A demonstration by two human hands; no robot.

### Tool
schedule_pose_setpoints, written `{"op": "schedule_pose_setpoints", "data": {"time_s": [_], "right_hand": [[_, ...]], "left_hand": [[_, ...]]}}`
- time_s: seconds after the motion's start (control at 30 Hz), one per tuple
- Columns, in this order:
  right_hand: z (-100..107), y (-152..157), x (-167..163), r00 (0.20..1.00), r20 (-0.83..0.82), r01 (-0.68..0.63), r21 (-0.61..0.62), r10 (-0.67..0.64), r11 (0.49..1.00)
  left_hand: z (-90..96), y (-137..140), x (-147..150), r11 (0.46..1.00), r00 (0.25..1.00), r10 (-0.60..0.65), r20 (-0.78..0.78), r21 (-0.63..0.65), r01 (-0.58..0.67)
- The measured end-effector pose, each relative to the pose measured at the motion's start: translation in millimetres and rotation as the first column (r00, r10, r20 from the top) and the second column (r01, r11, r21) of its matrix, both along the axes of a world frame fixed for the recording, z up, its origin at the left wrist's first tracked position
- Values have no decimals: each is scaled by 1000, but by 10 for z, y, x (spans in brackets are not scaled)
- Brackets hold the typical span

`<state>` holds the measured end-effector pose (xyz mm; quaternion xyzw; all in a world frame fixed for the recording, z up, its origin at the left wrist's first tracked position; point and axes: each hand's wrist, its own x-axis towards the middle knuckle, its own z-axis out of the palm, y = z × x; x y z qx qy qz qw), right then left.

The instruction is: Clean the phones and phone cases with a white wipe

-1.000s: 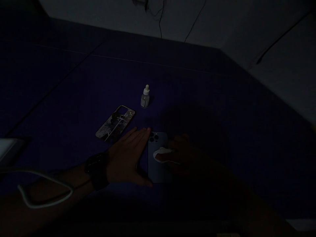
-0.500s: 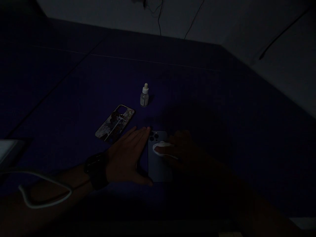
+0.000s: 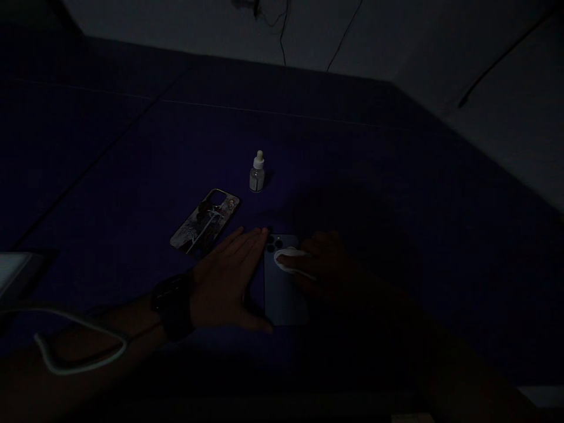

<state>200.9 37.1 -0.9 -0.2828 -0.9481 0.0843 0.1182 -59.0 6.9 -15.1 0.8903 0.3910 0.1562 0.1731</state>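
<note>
A smartphone [image 3: 284, 302] lies back side up on the dark blue surface, its camera lenses at the far end. My left hand [image 3: 227, 282], with a dark watch [image 3: 173, 305] on the wrist, rests open along the phone's left edge, thumb near its lower corner. In my right hand [image 3: 324, 264] is a white cloth [image 3: 288, 258], pressed by the fingers onto the phone's back just below the lenses. A patterned phone case [image 3: 205, 223] lies beyond my left fingers. Behind the phone stands a small dropper bottle [image 3: 257, 176] with a white cap.
The scene is very dark. A pale flat object [image 3: 15, 270] sits at the left edge. A white cable [image 3: 83, 370] loops across the near left, in front of my forearm. Pale walls [image 3: 176, 41] with hanging dark wires border the surface at the back and right.
My right hand and the cloth have shifted slightly up the phone, toward its lenses. The left hand, phone, case and bottle stay in place.
</note>
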Motion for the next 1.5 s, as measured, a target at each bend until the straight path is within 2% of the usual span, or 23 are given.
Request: {"op": "schedule_pose_setpoints", "data": {"time_s": [0.07,0.17,0.23,0.37,0.43,0.57,0.67,0.77,0.83,1.17,1.37,1.5], "right_hand": [[-3,-15,-40,999,8,-49,-7,49,999],[22,-41,-63,987,-17,-161,-102,161,982],[39,-43,-45,982,-38,-189,-149,185,971],[22,-18,-15,996,-57,-66,-74,62,995],[2,-13,-20,997,-50,-60,-50,57,997],[-2,-10,0,990,-40,-141,-87,138,986],[21,2,42,994,-88,-69,-78,62,995],[37,-2,38,990,-135,14,-141,-33,990],[33,-16,8,991,-128,25,-158,-46,987],[-66,-50,-177,994,-102,51,66,-44,996],[-88,-74,-201,987,-58,-150,5,150,989],[-100,-13,-178,996,-88,-15,108,25,994]], "left_hand": [[-9,4,-2,1000,1000,-2,-9,10,2],[-24,9,-4,1000,1000,2,-15,25,-2],[-29,11,-5,1000,1000,6,-12,28,-5],[-33,13,-8,1000,1000,-6,1,26,6],[-38,13,-13,1000,1000,-11,1,29,11],[-45,13,-21,999,1000,-7,-3,41,7],[-37,7,-22,999,1000,-6,-19,38,7],[-27,-1,-17,1000,999,1,-34,28,0],[-23,-2,-14,1000,999,8,-36,28,-7],[-29,3,-18,1000,1000,3,-26,30,-2],[-26,7,-21,999,1000,-11,-3,35,11],[-28,6,-18,1000,1000,-8,-6,19,9]]}}
